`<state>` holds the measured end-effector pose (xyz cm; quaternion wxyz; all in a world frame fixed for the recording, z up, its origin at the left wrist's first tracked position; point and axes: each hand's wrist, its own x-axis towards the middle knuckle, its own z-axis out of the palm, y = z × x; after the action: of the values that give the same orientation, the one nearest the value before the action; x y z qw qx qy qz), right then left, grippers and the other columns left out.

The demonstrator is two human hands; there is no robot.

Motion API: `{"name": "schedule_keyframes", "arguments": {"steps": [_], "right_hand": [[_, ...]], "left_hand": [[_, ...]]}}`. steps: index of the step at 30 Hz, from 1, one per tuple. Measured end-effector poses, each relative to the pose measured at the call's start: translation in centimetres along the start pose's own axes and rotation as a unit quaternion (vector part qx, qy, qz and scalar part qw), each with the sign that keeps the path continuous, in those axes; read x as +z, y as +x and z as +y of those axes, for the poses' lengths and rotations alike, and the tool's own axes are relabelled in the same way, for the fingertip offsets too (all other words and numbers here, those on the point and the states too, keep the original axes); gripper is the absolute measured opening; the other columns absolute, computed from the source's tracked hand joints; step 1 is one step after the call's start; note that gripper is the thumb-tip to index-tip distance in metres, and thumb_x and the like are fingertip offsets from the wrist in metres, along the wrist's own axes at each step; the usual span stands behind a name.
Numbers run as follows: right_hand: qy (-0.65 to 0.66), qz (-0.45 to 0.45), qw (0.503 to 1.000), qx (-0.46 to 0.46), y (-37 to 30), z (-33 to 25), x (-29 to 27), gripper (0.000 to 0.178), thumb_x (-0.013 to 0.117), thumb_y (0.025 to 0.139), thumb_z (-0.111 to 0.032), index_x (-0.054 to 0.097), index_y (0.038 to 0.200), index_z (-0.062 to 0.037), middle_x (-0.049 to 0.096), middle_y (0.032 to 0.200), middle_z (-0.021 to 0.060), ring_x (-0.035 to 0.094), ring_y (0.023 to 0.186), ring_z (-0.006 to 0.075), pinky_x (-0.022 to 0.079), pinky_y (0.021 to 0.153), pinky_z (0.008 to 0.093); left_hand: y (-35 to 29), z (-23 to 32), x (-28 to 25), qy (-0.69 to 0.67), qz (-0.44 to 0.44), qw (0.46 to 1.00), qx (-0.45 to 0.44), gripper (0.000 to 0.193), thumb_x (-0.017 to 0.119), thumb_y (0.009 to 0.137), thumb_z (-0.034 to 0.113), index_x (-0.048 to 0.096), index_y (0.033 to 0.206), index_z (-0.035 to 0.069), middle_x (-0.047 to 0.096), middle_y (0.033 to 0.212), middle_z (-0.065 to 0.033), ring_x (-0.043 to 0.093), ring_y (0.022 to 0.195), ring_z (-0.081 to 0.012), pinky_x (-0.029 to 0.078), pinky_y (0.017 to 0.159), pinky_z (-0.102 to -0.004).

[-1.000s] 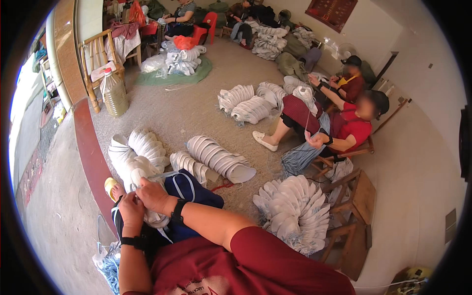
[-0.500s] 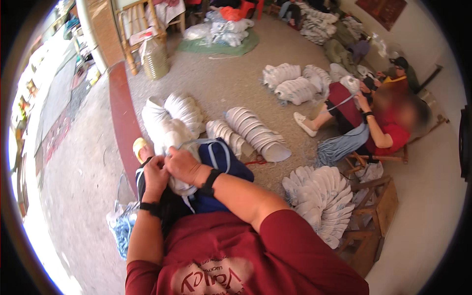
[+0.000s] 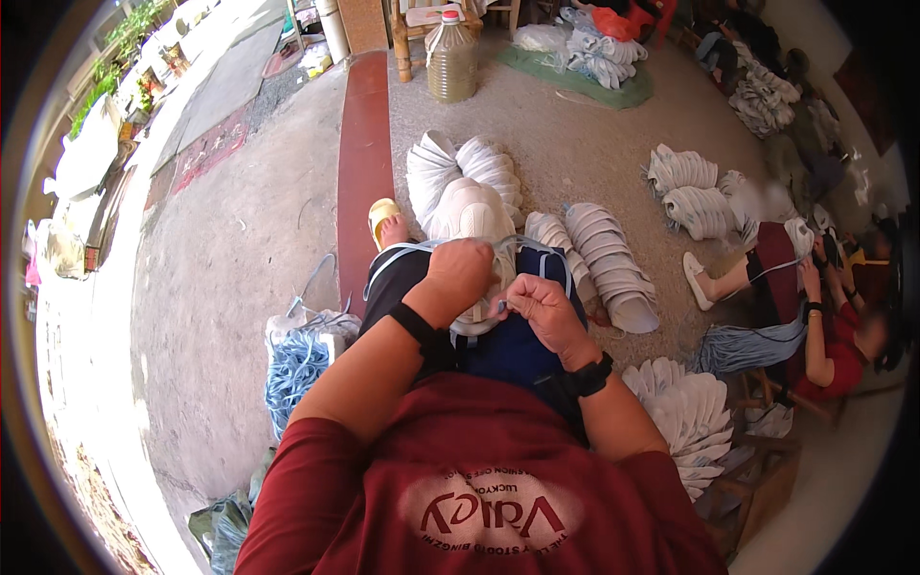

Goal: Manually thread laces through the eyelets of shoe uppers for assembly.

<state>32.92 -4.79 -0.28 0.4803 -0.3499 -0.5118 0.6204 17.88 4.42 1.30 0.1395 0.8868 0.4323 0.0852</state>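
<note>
My left hand (image 3: 462,273) is curled shut over the top of a white shoe upper (image 3: 476,309) resting on my lap, near my knees. My right hand (image 3: 539,309), just beside it on the right, pinches a thin light cord (image 3: 505,257) at the upper's edge. Stacks of white shoe uppers (image 3: 604,264) lie on the floor beyond, and a bundle of blue laces (image 3: 295,369) lies to my left.
</note>
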Motion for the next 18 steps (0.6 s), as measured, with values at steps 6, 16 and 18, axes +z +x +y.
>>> {"name": "schedule_keyframes", "arguments": {"steps": [6,16,18], "right_hand": [[0.062,0.192,0.979,-0.037,-3.3,-0.6,-4.2,0.014,0.051,0.088,-0.008,0.051,0.074,-0.0051,0.052,0.069,0.0029,0.044,0.059,0.0091,0.034,0.056,0.0220],[-0.048,0.683,0.718,0.126,-34.4,2.5,-25.6,0.013,0.045,0.083,-0.006,0.043,0.071,-0.0124,0.040,0.060,-0.0004,0.043,0.047,0.0113,0.031,0.039,0.0240],[-0.152,0.585,0.756,0.252,-30.0,3.0,-24.1,0.004,0.053,0.076,-0.007,0.051,0.075,-0.0095,0.049,0.065,0.0022,0.052,0.053,0.0119,0.035,0.040,0.0241]], "left_hand": [[-1.9,-1.5,-1.5,0.086,-0.043,0.995,-0.017,0.013,0.056,0.072,0.010,0.066,0.075,0.004,0.066,0.078,-0.0168,0.066,0.074,-0.0304,0.052,0.064,-0.0386],[-29.4,-26.0,-5.9,0.210,-0.043,0.815,-0.539,0.016,0.060,0.074,0.008,0.064,0.088,0.002,0.064,0.095,-0.0189,0.061,0.093,-0.0358,0.050,0.079,-0.0426],[-25.8,-24.2,-3.4,0.167,-0.034,0.840,-0.516,0.015,0.060,0.074,0.007,0.065,0.088,0.004,0.064,0.093,-0.0190,0.062,0.091,-0.0358,0.050,0.078,-0.0435]]}}
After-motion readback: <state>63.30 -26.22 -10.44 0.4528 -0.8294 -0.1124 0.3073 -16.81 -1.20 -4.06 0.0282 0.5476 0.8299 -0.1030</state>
